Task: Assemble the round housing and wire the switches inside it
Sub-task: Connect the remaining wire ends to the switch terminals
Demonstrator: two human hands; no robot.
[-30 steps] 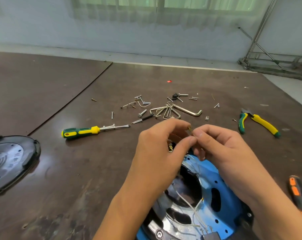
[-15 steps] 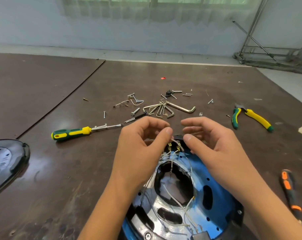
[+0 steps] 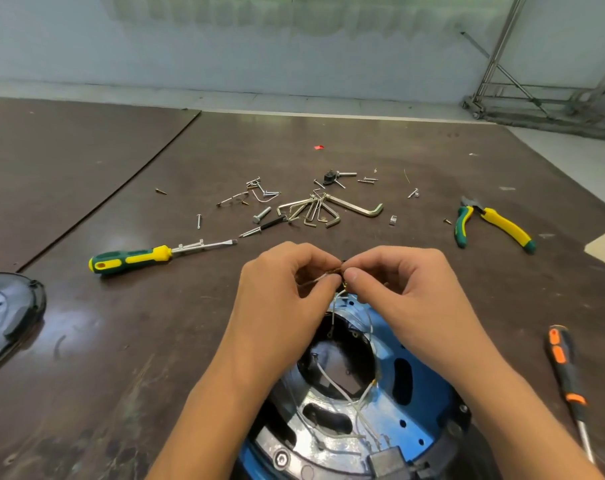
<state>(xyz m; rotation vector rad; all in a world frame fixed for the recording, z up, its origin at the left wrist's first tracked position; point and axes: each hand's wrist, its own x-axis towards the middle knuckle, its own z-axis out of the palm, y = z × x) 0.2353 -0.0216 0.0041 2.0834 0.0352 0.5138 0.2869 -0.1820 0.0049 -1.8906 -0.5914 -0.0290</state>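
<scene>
Your round housing (image 3: pixel 415 393) lies on the worktop (image 3: pixel 121 341) beneath your wrists, its far rim just below your fingertips. Your left hand (image 3: pixel 280 299) and right hand (image 3: pixel 405 292) meet above that rim, fingers curled. Both pinch the thin white wires (image 3: pixel 329 375) rising from inside it (the small part between your fingertips is too hidden to name).

Bright even daylight, glossy table (image 3: pixel 128 341) glare, edges warped.

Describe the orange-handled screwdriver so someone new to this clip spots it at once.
On the brown table, look right of the blue round housing. The black-and-orange screwdriver lies near the frame's right edge, tip toward the camera; handle colour separates it from the green-and-yellow screwdriver on the left.
</scene>
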